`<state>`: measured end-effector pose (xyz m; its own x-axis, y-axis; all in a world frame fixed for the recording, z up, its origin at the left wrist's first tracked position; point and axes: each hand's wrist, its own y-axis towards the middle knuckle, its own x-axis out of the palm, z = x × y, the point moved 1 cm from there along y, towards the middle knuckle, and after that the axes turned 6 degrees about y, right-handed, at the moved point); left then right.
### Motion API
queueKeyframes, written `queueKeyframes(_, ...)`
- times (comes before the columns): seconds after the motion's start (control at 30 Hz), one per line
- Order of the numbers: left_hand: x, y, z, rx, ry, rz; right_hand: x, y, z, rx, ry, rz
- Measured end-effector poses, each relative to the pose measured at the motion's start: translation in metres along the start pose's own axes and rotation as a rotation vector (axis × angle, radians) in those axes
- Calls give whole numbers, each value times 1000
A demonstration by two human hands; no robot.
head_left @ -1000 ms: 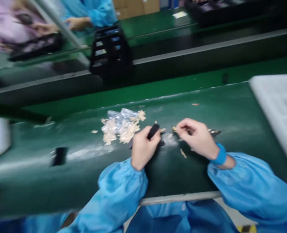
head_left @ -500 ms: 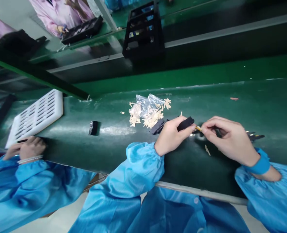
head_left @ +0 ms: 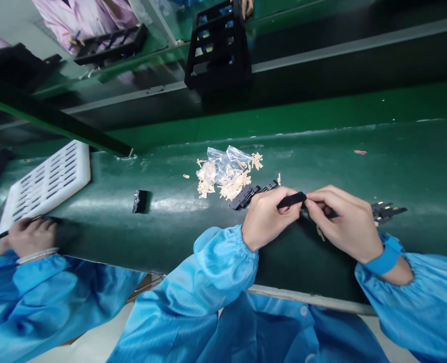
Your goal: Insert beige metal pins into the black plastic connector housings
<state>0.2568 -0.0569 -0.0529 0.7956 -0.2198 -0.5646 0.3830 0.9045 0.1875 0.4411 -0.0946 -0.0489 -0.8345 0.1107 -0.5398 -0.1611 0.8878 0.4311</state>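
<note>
My left hand (head_left: 266, 219) is closed round a narrow black plastic part (head_left: 291, 200), holding it level above the green bench (head_left: 397, 166). My right hand (head_left: 340, 222) pinches at the right end of that same part, fingertips pressed together; whatever small piece it holds is hidden. Just beyond my left hand lie more black parts (head_left: 250, 193) and a clear bag with a heap of small tan metal pieces (head_left: 225, 174). A black part with gold pins (head_left: 388, 210) lies right of my right hand.
A single black part (head_left: 140, 201) lies on the bench to the left. A white slotted tray (head_left: 45, 184) sits at far left, where a co-worker's hand (head_left: 30, 236) in a blue sleeve holds a thin tool. A black rack (head_left: 218, 48) stands behind.
My right hand has closed the small gap and now meets the end of the black part; the tan piece seen between the hands is out of sight. The view has steadied.
</note>
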Motion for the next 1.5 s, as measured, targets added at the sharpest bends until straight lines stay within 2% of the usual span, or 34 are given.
queueKeyframes(0.2,-1,1,-2,-32,-29,-41,-1,3,5,26,-42,26)
queueKeyframes(0.27,-4,2,-3,-38,-27,-11,-2,6,10,82,-97,114)
queueKeyframes(0.33,-10,4,-5,-19,21,71,-4,8,16,136,-152,178)
queueKeyframes(0.43,-19,6,-8,93,188,206,-3,7,23,114,-204,81)
queueKeyframes(0.53,-25,8,-11,227,329,275,1,5,27,58,-233,-37)
queueKeyframes(0.63,-28,9,-13,279,348,318,1,6,27,63,-237,-36)
queueKeyframes(0.7,-28,9,-13,292,316,292,-1,7,25,86,-189,10)
queueKeyframes(0.8,-25,7,-10,268,219,178,-4,9,20,147,-32,48)
queueKeyframes(1.0,-19,4,-5,150,28,24,-2,9,18,182,183,-152)
queueKeyframes(1.23,-19,3,3,48,-203,-125,-1,13,15,189,285,-192)
queueKeyframes(1.37,-22,4,4,41,-236,-102,-3,13,19,190,116,-106)
queueKeyframes(1.5,-22,4,-5,150,-3,55,-5,13,23,151,-17,-51)
